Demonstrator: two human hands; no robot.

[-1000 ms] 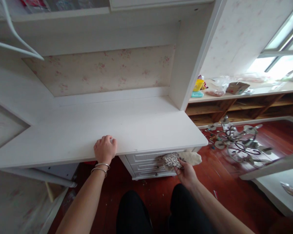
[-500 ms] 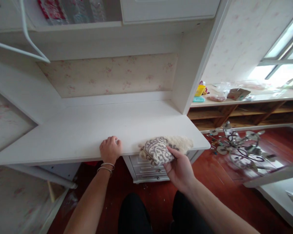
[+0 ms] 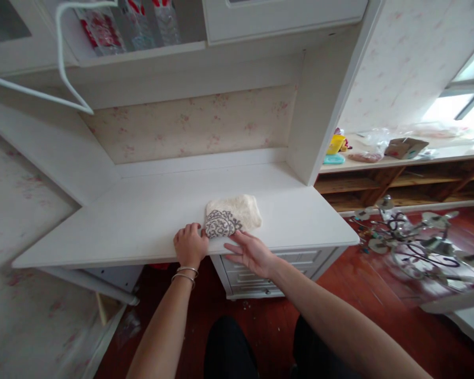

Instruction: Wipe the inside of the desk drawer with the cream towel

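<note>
A cream towel (image 3: 243, 210) with a grey scroll pattern lies folded on the white desk (image 3: 154, 210), close to its front edge. At the towel's front left corner is my left hand (image 3: 190, 245), palm down on the desk with its fingers curled under and the thumb beside the cloth. Whatever those fingers may hold is hidden. My right hand (image 3: 255, 255) is open, fingers apart, its upper fingertips touching the towel's front edge and the others just off the desk's edge.
Drawers (image 3: 268, 279) stand below the desk. A white metal bar (image 3: 63, 73) juts in at upper left. Bagged items (image 3: 102, 31) fill an upper shelf. A low shelf unit (image 3: 422, 181) holds bags and a box. A chandelier (image 3: 414, 242) lies on the floor at right.
The towel has gone from my right hand, where it was bunched at the desk edge, to lying flat and folded farther left. My right hand has let go and opened.
</note>
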